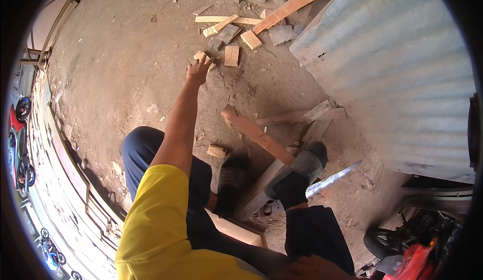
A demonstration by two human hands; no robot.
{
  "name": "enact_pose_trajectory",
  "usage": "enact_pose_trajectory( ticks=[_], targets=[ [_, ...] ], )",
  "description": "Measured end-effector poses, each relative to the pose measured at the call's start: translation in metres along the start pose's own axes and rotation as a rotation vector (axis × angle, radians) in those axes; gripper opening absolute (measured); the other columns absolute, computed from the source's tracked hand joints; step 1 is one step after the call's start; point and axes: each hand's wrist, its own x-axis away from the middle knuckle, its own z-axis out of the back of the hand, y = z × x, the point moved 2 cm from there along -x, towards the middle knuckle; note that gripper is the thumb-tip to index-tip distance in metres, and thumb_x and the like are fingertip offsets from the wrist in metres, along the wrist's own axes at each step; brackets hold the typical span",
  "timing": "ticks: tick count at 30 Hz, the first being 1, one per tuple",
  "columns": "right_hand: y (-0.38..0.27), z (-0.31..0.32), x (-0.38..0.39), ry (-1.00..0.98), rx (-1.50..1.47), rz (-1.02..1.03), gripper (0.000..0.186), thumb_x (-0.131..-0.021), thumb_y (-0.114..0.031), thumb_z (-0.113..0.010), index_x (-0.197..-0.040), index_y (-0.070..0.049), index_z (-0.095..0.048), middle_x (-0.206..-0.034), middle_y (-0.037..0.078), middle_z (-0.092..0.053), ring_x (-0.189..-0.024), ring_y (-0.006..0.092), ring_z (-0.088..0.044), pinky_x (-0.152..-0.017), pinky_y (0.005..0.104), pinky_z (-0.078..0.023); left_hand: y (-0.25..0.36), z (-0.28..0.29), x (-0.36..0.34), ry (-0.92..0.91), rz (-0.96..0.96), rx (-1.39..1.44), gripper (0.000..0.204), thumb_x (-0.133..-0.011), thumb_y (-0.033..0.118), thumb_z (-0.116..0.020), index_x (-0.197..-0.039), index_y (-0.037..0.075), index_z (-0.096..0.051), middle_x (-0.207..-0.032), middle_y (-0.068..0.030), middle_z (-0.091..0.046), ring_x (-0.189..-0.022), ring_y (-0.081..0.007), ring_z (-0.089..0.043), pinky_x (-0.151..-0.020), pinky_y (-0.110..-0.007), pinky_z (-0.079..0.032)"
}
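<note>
My left hand (pixel 199 71) reaches out with fingers apart over a small pale wood block (pixel 202 56); whether its fingertips touch it is unclear. A similar block (pixel 231 55) lies just right of it. My right hand (pixel 312 267) is low by my lap, blurred, its fingers unclear. A reddish plank (pixel 256 134) slants down to my right shoe (pixel 307 164), across a greyish timber (pixel 259 192) between my feet. A long shiny strip (pixel 337 174) lies right of that shoe, and another small block (pixel 216 150) lies near my left shoe.
Loose offcuts (pixel 229 32) and a long board (pixel 302 6) lie ahead on the dirt ground (pixel 110 68). A corrugated metal sheet (pixel 392 78) fills the right side. A motorbike (pixel 397 240) stands at lower right; stacked boards (pixel 60 129) and more bikes (pixel 22 149) are at left.
</note>
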Motion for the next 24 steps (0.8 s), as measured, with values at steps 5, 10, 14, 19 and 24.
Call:
enact_pose_trajectory(
  ticks=[5, 10, 14, 19, 24],
  targets=[
    [0.017, 0.007, 0.002, 0.088, -0.035, 0.046, 0.03, -0.079, -0.016, -0.059, -0.108, -0.009, -0.061, -0.086, 0.007, -0.06, -0.082, 0.0246, -0.056, -0.071, 0.0363, -0.042, -0.017, -0.014, -0.01, 0.094, 0.012, 0.17, 0.071, -0.076, 0.003, -0.059, -0.139, 0.022, -0.033, -0.135, -0.0089, -0.046, -0.103, -0.0274, -0.062, -0.088, -0.044, -0.049],
    [0.011, 0.008, 0.004, 0.038, -0.009, -0.029, 0.031, -0.079, -0.017, -0.059, -0.109, -0.009, -0.061, -0.087, 0.006, -0.06, -0.084, 0.0235, -0.055, -0.071, 0.0362, -0.042, 0.035, -0.002, 0.021, -0.217, -0.05, -0.071, 0.025, -0.075, 0.017, -0.055, -0.094, 0.01, -0.069, -0.097, -0.0159, -0.067, -0.099, -0.031, -0.063, -0.086, -0.042, -0.05],
    [0.01, 0.017, 0.019, 0.104, 0.041, 0.024, 0.035, -0.078, -0.018, -0.06, -0.113, -0.012, -0.061, -0.09, 0.006, -0.062, -0.087, 0.0236, -0.055, -0.076, 0.0352, -0.041, 0.023, 0.028, 0.029, -0.172, 0.002, 0.326, 0.023, -0.076, 0.014, -0.054, -0.089, 0.003, -0.069, -0.086, -0.0168, -0.069, -0.082, -0.0307, -0.067, -0.076, -0.04, -0.053],
    [0.064, 0.012, 0.05, 0.897, -0.158, -0.197, 0.006, -0.074, -0.007, -0.075, -0.078, -0.006, -0.071, -0.063, 0.005, -0.061, -0.057, 0.0159, -0.055, -0.053, 0.0308, -0.04, 0.121, 0.172, 0.074, -0.525, -0.415, 0.601, 0.025, -0.087, 0.02, -0.056, -0.079, 0.001, -0.069, -0.064, -0.0135, -0.066, -0.057, -0.0201, -0.067, -0.057, -0.032, -0.053],
    [0.203, -0.099, 0.027, 1.247, -0.414, -0.725, 0.024, -0.086, -0.022, -0.062, -0.081, 0.0, -0.063, -0.082, 0.018, -0.063, -0.068, 0.0282, -0.062, -0.061, 0.034, -0.048, 0.176, 0.361, 0.304, -0.706, -1.536, 0.825, 0.02, -0.089, 0.023, -0.06, -0.081, 0.007, -0.07, -0.063, -0.0025, -0.065, -0.047, -0.0114, -0.058, -0.042, -0.026, -0.043]
  ],
)
